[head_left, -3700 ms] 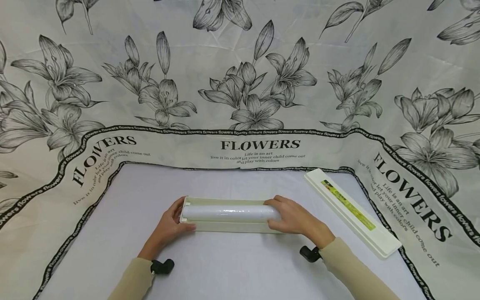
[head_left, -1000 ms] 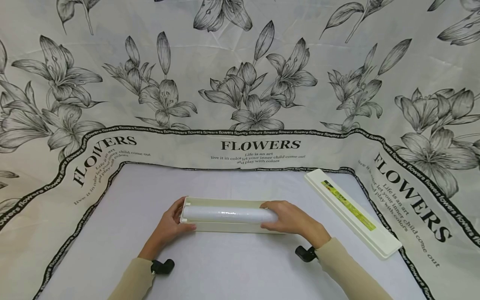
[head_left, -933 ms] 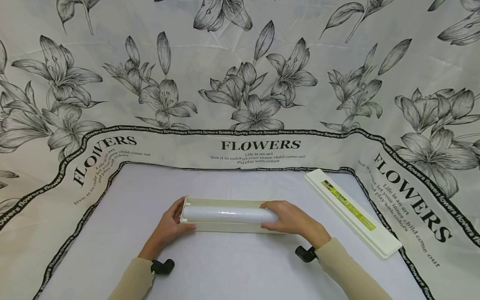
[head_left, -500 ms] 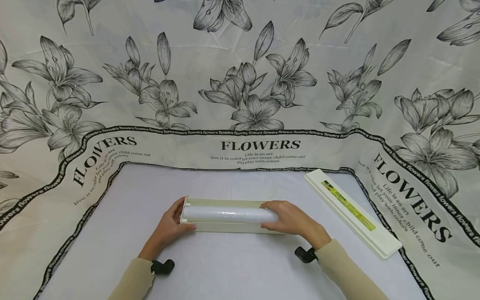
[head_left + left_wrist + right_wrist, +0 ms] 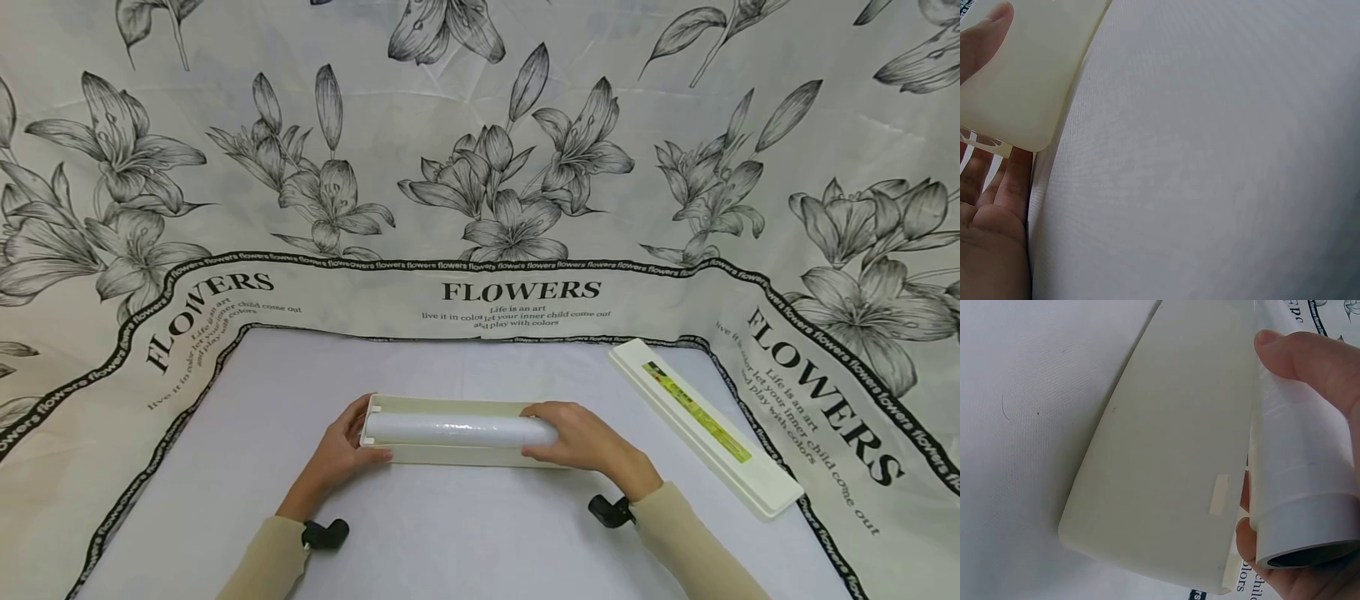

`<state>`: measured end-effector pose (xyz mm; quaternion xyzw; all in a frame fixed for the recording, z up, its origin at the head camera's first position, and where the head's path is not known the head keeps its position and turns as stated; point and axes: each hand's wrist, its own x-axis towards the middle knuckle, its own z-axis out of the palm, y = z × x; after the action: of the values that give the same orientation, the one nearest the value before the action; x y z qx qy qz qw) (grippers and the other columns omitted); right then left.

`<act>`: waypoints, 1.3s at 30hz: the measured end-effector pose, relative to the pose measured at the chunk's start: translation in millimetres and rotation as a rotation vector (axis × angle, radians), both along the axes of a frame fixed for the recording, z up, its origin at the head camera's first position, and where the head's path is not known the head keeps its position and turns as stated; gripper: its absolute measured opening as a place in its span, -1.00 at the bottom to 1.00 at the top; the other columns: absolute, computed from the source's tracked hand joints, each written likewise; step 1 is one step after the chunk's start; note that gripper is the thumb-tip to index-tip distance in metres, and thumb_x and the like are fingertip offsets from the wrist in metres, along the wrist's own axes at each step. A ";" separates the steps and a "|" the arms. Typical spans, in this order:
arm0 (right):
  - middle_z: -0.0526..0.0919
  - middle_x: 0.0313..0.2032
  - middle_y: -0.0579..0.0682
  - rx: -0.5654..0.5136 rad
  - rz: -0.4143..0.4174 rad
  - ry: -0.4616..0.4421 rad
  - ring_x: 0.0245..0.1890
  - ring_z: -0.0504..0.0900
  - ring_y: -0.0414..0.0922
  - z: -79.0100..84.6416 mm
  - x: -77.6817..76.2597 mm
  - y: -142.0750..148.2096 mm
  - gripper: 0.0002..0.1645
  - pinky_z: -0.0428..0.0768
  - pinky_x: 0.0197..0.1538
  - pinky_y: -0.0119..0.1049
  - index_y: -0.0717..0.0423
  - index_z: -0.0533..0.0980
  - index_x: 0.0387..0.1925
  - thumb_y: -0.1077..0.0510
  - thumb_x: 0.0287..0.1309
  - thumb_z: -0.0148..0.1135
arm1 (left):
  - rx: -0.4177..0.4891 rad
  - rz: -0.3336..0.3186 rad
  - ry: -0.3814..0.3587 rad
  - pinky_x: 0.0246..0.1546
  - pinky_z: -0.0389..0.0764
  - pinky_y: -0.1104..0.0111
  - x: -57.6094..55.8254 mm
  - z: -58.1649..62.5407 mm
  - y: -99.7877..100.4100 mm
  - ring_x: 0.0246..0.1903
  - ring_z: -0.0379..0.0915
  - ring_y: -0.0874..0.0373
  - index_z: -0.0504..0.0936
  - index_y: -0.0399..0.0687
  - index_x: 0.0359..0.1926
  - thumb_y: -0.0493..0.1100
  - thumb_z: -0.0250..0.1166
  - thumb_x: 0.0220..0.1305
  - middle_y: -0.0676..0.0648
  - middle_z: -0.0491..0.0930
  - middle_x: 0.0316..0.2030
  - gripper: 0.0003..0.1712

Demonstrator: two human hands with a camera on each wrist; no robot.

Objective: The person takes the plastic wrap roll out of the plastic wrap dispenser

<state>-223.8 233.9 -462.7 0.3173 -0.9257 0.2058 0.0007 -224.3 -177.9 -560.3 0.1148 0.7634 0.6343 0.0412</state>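
A long cream plastic box (image 5: pixel 465 457) lies open-topped across the middle of the table, with a white roll of cling film (image 5: pixel 450 428) along it. My left hand (image 5: pixel 341 446) holds the box's left end, thumb on the front wall and fingers behind. In the left wrist view that thumb presses the box wall (image 5: pixel 1029 81). At the other end my right hand (image 5: pixel 581 437) grips the roll between thumb and fingers. The right wrist view shows the roll's hollow end (image 5: pixel 1310 519) standing proud of the box rim. My palm hides part of the box's right end.
A long white lid (image 5: pixel 705 429) with a yellow-green label lies slantwise at the right of the table. The white tabletop (image 5: pixel 450 533) is bordered by a flower-printed cloth (image 5: pixel 517 208) behind and at the sides.
Compared with 3.7 seconds ago, my right hand has shifted slightly left on the roll. Over the last second almost nothing moves; the left hand, box and lid stay put.
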 end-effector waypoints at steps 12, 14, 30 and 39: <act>0.77 -0.06 -0.09 -0.027 -0.003 0.040 -0.21 0.63 -0.26 0.1 2.5 4.7 -0.45 0.65 -0.14 -0.24 0.02 0.65 0.04 -0.14 0.07 0.55 | 0.007 -0.001 -0.010 0.15 0.47 0.65 -0.4 -0.5 0.3 0.47 0.22 -0.20 0.14 -0.05 0.59 -0.27 0.66 -0.03 -0.23 0.29 0.49 0.23; 0.77 -0.06 -0.10 -0.022 -0.011 0.046 -0.20 0.63 -0.26 -0.2 3.1 6.6 -0.45 0.66 -0.12 -0.24 0.02 0.65 0.04 -0.14 0.06 0.55 | 0.012 -0.003 -0.010 0.15 0.47 0.65 -0.8 -1.0 0.2 0.47 0.22 -0.20 0.14 -0.05 0.59 -0.27 0.66 -0.04 -0.24 0.29 0.49 0.23; 0.77 -0.02 -0.10 -0.050 -0.050 0.071 -0.17 0.64 -0.23 -3.4 8.0 18.2 -0.47 0.65 -0.06 -0.18 0.02 0.67 0.04 -0.11 0.06 0.56 | 0.025 -0.008 -0.014 0.15 0.47 0.66 -1.8 -3.3 -1.0 0.49 0.19 -0.20 0.14 -0.03 0.59 -0.28 0.66 -0.04 -0.23 0.26 0.51 0.24; 0.76 0.02 -0.05 -0.069 -0.066 0.084 -0.13 0.67 -0.19 -4.0 11.9 23.1 -0.45 0.66 -0.08 -0.20 0.05 0.67 0.05 -0.10 0.06 0.57 | 0.036 -0.009 -0.017 0.14 0.49 0.64 -2.5 -4.4 -1.5 0.49 0.19 -0.20 0.14 -0.04 0.59 -0.28 0.67 -0.04 -0.24 0.27 0.50 0.24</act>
<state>-211.9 257.0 -466.7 0.2947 -0.9272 0.2240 0.0572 -226.9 -179.4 -564.7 0.1135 0.7512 0.6485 0.0485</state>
